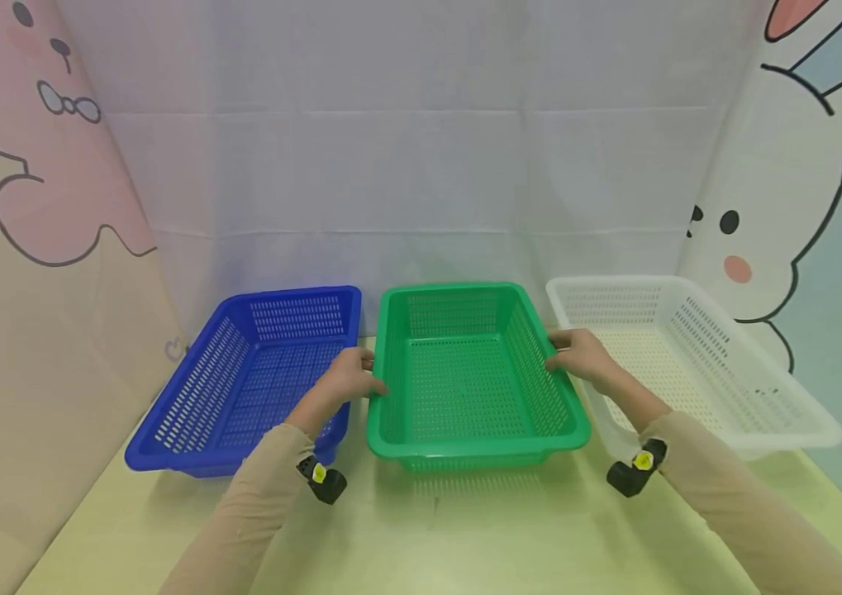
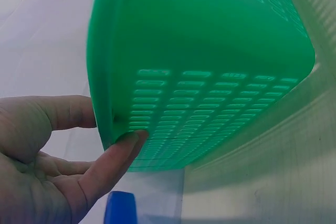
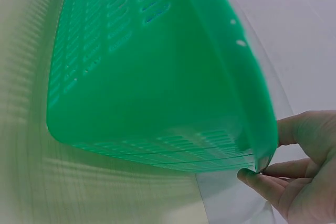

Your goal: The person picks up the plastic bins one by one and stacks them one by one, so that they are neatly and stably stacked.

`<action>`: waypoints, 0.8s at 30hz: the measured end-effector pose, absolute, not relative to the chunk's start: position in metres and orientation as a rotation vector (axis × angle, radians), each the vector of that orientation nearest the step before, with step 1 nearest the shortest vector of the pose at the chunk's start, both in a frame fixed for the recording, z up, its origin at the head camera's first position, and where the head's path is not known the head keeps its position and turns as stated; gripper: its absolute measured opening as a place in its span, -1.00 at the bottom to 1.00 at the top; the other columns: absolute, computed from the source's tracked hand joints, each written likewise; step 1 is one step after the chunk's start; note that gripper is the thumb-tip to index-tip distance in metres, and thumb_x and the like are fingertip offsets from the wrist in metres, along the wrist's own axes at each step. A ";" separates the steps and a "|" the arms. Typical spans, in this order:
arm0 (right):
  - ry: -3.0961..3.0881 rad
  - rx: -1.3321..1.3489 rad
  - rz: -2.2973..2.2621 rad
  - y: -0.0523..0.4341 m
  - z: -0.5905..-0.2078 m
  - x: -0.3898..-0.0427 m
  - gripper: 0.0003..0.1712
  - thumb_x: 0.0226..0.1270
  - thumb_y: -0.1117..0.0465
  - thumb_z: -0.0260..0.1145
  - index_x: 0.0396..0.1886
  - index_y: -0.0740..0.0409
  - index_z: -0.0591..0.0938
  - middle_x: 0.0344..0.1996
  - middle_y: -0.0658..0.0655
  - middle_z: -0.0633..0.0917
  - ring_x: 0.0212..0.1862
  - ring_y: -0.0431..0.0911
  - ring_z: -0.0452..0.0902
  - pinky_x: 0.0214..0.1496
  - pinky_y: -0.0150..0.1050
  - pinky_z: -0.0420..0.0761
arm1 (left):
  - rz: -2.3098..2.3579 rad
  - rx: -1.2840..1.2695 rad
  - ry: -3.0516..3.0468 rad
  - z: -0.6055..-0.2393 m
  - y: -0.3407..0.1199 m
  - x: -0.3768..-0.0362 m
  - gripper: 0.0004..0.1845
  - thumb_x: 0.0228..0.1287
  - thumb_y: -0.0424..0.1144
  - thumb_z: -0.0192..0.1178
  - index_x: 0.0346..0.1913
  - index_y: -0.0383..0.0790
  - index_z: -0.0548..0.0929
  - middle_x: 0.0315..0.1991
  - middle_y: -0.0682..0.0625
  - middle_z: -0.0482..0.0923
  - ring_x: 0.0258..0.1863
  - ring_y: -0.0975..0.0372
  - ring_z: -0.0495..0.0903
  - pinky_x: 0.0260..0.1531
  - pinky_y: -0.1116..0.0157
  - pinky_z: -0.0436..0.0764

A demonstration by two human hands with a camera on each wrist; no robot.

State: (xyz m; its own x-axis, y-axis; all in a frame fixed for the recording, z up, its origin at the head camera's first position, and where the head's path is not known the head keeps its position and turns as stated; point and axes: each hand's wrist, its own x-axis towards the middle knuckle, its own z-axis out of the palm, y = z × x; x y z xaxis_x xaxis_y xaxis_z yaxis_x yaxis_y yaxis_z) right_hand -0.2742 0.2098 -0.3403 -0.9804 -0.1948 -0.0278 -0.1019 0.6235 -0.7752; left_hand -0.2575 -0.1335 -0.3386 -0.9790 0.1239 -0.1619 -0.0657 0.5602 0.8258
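A green plastic basket with slotted walls stands in the middle of the table, its inside bare. My left hand grips its left rim, thumb on the inner side and fingers beneath the edge. On the opposite rim my right hand pinches the edge in the same manner. The left wrist view shows the thumb and fingers around the rim of the green wall. In the right wrist view the fingertips sit right at the rim's lower edge.
A blue basket stands at the left, close to the left forearm. At the right is a white basket, partly behind the right forearm. White cloth hangs behind the table, and printed cloths flank both sides.
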 end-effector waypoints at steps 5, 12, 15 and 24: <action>2.698 -0.240 -1.323 0.211 -0.339 -0.273 -0.30 0.00 0.40 0.19 0.21 0.52 0.27 0.14 0.48 0.38 0.18 0.33 0.24 0.16 0.12 0.34 | 1.409 0.042 2.566 -0.335 -0.137 -0.256 -0.26 -0.02 -0.48 0.25 0.26 -0.54 0.16 0.15 -0.40 0.31 0.04 -0.11 0.44 -0.17 0.17 0.59; 2.676 -0.241 -1.361 0.210 -0.333 -0.271 -0.28 0.04 0.38 0.19 0.23 0.54 0.22 0.19 0.49 0.31 0.23 0.34 0.14 0.20 0.12 0.29 | 1.444 0.048 2.547 -0.332 -0.144 -0.255 -0.25 0.02 -0.46 0.24 0.29 -0.48 0.14 0.20 -0.38 0.24 0.08 -0.12 0.40 -0.11 0.15 0.56; 2.658 -0.247 -1.403 0.209 -0.329 -0.270 -0.28 0.06 0.36 0.18 0.25 0.52 0.22 0.21 0.47 0.29 0.26 0.33 0.09 0.22 0.12 0.26 | 1.444 0.054 2.567 -0.327 -0.148 -0.256 -0.28 0.04 -0.46 0.22 0.28 -0.48 0.16 0.19 -0.38 0.25 0.05 -0.12 0.42 -0.11 0.14 0.55; 2.510 -0.144 -1.659 0.198 -0.321 -0.266 -0.27 0.17 0.34 0.16 0.33 0.40 0.14 0.27 0.41 0.24 0.27 0.22 0.17 0.24 -0.04 0.31 | 1.513 0.048 2.564 -0.309 -0.160 -0.259 -0.28 0.04 -0.47 0.14 0.31 -0.43 0.13 0.21 -0.34 0.23 0.05 -0.11 0.42 -0.11 0.12 0.55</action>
